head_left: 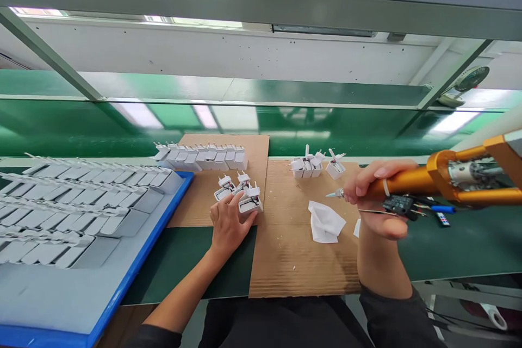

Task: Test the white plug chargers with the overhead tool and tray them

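My left hand [229,224] is closed around a small white plug housing [251,205] on the cardboard, thumb at its near side and fingers on its left. Other white housings [225,188], with prongs up and thin wires showing inside, stand just behind my fingers. My right hand [381,193] grips an orange hand-held tool [416,182] with a pointed, pale nozzle. Its tip points left, in the air over the right part of the cardboard. A black switch with a blue-sleeved wire is fixed to the tool's underside.
On the left, a blue-rimmed tray [138,261] carries rows of white housings. Another row of housings [212,157] stands at the back of the cardboard [302,261], and a smaller group [308,166] sits right. A crumpled white tissue [326,223] lies in front. A metal frame [261,2] spans above.
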The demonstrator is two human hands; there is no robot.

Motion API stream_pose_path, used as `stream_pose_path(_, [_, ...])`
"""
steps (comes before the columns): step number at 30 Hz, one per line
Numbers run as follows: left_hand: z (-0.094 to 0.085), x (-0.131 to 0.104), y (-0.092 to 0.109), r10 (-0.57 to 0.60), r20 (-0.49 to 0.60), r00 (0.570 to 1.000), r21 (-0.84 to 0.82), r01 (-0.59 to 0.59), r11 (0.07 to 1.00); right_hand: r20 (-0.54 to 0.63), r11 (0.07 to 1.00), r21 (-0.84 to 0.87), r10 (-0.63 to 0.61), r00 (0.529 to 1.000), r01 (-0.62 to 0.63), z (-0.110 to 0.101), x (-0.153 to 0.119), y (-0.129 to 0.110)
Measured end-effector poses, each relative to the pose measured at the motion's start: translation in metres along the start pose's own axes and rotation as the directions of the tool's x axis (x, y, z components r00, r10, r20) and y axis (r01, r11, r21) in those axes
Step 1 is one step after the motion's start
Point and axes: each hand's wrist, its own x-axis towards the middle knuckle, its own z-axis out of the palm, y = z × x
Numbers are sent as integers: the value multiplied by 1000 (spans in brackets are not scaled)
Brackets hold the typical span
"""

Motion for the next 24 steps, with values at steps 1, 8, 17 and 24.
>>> stream_pose_path(1, [-1, 3, 7, 26, -42, 999, -31, -28, 999, 1, 1000, 14, -22, 1000, 22, -1, 1, 2])
stream_pose_path(8, [57, 54, 89, -75, 223, 972, -577, 194, 794, 31, 996, 40, -77, 997, 76, -7, 5, 12])
stream_pose_path(17, [132, 103, 109, -381, 438, 814, -667, 579, 470, 25, 996, 51, -78, 997, 76, -10, 5, 14])
stream_pose_path(24, [121, 86, 84, -217, 535, 817, -684, 569, 456, 42, 999, 16, -53, 998, 52, -10, 4, 14])
